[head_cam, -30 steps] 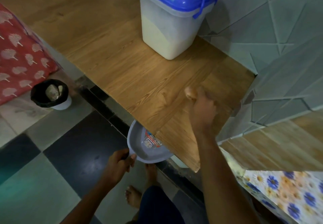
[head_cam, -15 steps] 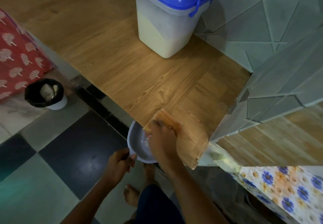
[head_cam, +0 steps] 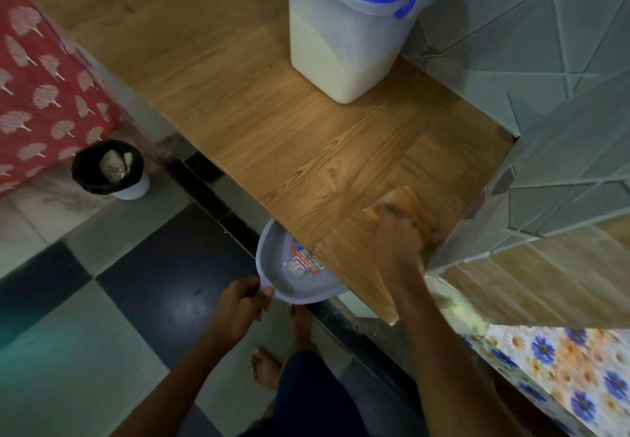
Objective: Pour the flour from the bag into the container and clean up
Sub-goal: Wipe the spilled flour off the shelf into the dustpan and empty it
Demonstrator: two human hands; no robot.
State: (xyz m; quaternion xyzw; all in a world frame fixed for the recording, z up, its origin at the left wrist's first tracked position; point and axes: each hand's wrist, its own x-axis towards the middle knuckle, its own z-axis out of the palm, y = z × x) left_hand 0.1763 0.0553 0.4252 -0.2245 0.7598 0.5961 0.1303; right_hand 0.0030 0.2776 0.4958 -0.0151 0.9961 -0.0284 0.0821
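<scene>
Clenched right hand [head_cam: 399, 242] on tan cloth [head_cam: 407, 202], seemingly, lower-right wood-grain countertop [head_cam: 272, 112]; left hand [head_cam: 242, 303] grasps grey plastic dustpan [head_cam: 289, 286] beneath the edge, lower centre, to catch sweepings.

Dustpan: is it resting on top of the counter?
No, the left hand holds the dustpan in the air, just below the front edge of the counter.

Lidded container [head_cam: 344, 48] on wooden counter [head_cam: 238, 95]
</scene>
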